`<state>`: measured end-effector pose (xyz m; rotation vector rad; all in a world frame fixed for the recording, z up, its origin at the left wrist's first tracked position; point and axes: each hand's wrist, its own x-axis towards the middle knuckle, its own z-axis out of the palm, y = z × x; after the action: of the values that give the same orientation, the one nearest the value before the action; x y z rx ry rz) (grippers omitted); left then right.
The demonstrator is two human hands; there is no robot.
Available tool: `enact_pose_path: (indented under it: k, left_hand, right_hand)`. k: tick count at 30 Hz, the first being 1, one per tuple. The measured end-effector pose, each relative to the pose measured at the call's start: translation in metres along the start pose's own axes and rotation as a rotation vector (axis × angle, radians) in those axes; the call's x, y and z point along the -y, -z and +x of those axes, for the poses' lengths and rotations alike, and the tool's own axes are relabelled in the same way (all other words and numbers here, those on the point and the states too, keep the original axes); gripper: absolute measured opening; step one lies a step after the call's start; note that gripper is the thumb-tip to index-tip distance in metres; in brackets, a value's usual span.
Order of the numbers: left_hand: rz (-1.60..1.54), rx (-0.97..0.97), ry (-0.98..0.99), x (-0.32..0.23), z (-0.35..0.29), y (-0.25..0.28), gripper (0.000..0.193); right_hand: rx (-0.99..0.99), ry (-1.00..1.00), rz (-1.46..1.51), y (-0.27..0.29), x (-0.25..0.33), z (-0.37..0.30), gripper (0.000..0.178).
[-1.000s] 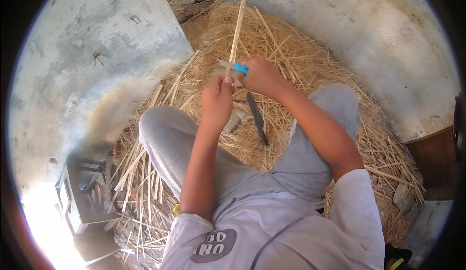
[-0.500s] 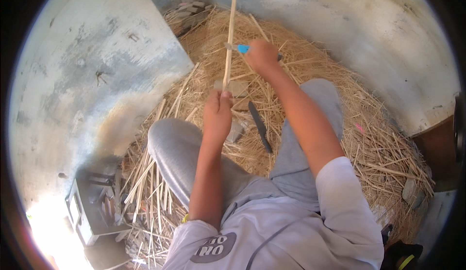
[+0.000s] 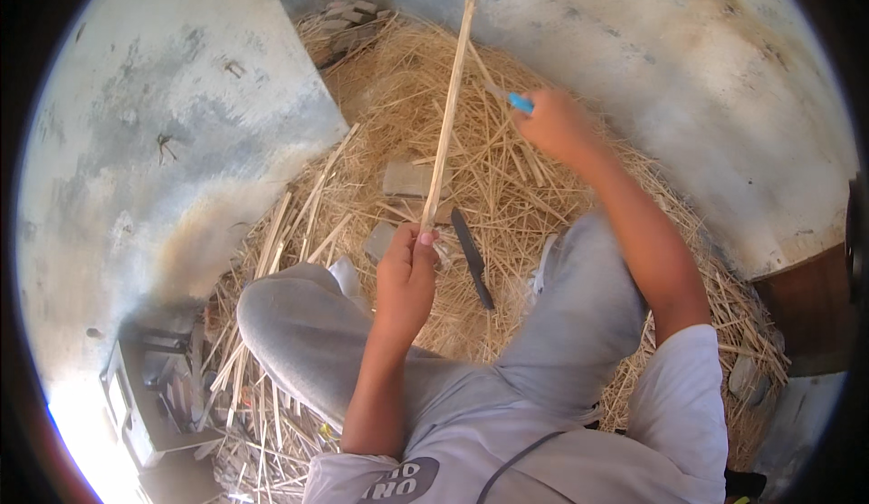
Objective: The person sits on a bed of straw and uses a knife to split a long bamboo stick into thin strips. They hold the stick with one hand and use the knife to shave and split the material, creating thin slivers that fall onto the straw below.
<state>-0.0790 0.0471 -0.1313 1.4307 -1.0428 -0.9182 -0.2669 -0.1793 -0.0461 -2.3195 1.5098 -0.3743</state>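
A long pale strip of split wood or bamboo (image 3: 450,110) stands out upward from my left hand (image 3: 409,273), whose fingers and thumb close round its lower end. Off to its right, my right hand (image 3: 559,125) grips a knife with a light blue handle (image 3: 520,103). The knife's blade is smeared by motion and is apart from the strip. On the shavings between my legs lies a second knife, dark and long-bladed (image 3: 472,259), touched by neither hand.
Shavings and thin strips (image 3: 516,196) cover the floor all round my folded legs. Flat bricks or blocks (image 3: 407,180) lie ahead of me. Weathered grey-white walls (image 3: 181,105) close in at left and far side. A metal frame-like box (image 3: 136,404) stands at lower left.
My right hand has swung right and the blue-handled knife has left the strip. My left hand has drawn nearer to me, and the strip now leans to the right.
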Motion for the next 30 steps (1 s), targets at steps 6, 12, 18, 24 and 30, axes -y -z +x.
enact_pose_path:
  k: [6,12,18,24,30]
  left_hand:
    - [0.212,-0.090,-0.026,-0.031,-0.007,-0.006,0.025]
    - [0.389,-0.121,-0.109,-0.028,-0.003,-0.011,0.022]
    - [0.377,-0.110,-0.088,-0.038,-0.001,-0.022,0.021]
    - [0.407,0.024,-0.224,-0.026,-0.026,-0.038,0.020]
    - [0.313,0.131,-0.143,-0.033,-0.031,-0.047,0.019]
  right_hand:
    - [-0.112,0.364,-0.193,-0.073,0.037,-0.030,0.014]
    - [-0.056,0.278,-0.316,-0.059,0.044,-0.018,0.013]
    - [-0.079,0.155,-0.318,-0.053,0.041,0.008,0.011]
    - [-0.400,-0.233,-0.087,-0.013,-0.047,0.088,0.016]
    - [-0.305,-0.321,0.185,0.032,-0.092,0.084,0.025]
